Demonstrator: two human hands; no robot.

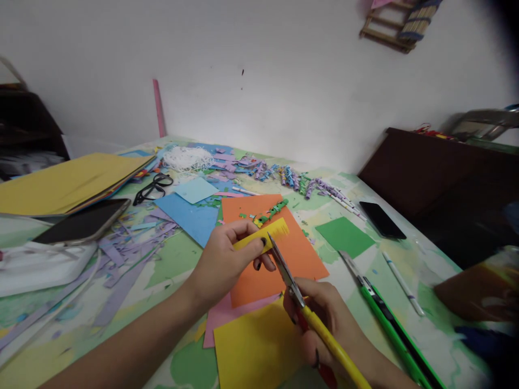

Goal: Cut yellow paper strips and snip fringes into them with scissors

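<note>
Pinched in my left hand is a yellow paper strip, its far edge cut into a fine fringe. My right hand grips scissors with yellow and red handles. The blade tips touch the strip's lower edge, close to my left thumb. Beneath both hands lies an orange paper sheet, which bears a green curled paper piece and small scraps. A yellow sheet and a pink sheet overlap nearer to me.
On the right lie a green utility knife with its blade out, a green paper, a phone and a thin white stick. Glasses, another phone, purple strips and white string are left.
</note>
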